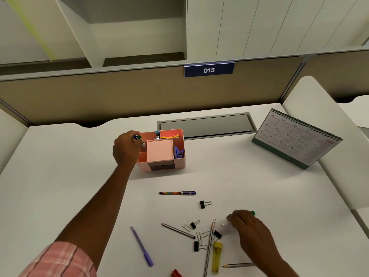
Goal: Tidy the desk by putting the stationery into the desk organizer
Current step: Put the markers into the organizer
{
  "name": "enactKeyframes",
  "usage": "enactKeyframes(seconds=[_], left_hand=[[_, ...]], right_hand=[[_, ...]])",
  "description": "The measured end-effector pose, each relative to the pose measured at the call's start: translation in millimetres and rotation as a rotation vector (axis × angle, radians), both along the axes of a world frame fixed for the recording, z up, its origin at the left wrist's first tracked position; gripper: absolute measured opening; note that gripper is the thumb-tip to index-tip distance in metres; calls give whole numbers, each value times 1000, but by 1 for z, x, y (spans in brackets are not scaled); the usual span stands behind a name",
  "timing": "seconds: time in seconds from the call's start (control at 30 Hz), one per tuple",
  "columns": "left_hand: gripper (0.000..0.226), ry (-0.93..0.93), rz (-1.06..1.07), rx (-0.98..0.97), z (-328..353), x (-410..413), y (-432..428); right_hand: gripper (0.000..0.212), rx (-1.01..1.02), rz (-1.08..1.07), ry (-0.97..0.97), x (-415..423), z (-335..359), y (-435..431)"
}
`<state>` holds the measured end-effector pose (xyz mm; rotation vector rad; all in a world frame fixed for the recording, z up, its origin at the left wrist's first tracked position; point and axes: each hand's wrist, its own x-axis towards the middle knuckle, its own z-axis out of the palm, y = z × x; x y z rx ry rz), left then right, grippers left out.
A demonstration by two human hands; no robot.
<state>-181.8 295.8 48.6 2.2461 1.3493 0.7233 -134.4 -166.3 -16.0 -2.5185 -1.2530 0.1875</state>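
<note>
Left hand (125, 149): grasping upright marker (142, 144) at pink organizer (181, 162)
Right hand (246, 224): clutching desk marker (252, 212)
Binder clips (205, 204): four
Pencils (178, 230): three

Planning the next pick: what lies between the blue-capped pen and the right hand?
In the head view, one black binder clip lies between the blue-capped pen and the right hand; otherwise that stretch is bare.
</note>
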Motion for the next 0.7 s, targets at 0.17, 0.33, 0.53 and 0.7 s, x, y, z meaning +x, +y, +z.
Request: enactKeyframes(seconds=[0.17, 0.33, 0.53, 0.7], left_hand=[[40, -9, 29, -10, -3, 3, 1], [30, -125, 30, -27, 4, 3, -26], [12, -280, -383, -582, 34, -11, -117], [22, -236, -671, -805, 40, -32, -178]], right_hand=[[36, 208, -99, 172, -5, 28, 23], [26, 477, -315, 692, 6, 52, 53], [25, 666, -383, 1066, 4, 76, 89], [23, 656, -343, 1037, -2, 88, 111]])
